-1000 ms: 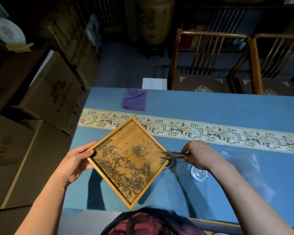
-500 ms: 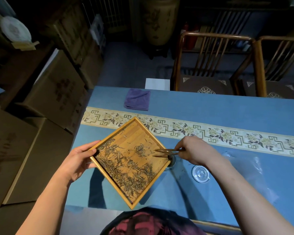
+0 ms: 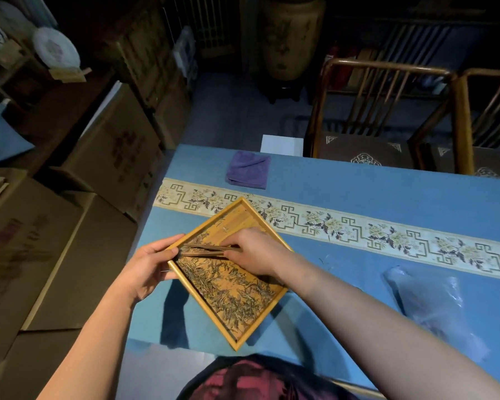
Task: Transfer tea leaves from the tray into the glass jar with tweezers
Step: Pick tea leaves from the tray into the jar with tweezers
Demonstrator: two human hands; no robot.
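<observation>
Left hand point(image 3: 145, 267) clamps the tray point(image 3: 231, 342) corner; right hand point(image 3: 254, 252) fingers pinch the tweezers point(image 3: 202, 251); nip leaves gently at left-centre.

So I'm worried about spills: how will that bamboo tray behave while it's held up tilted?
The bamboo tray looks stiff and light, as the left hand holds one corner. Its low rim may let the loose tea leaves slide out.

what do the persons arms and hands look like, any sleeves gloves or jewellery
Both arms are bare from the bottom edge of the picture to the fingers: no sleeves show. The left hand and right hand wear no gloves, and no rings, watch or bracelets can be seen on the parts in view. The only clothing visible is a dark garment with a reddish pattern at the bottom edge, on the torso.
</observation>
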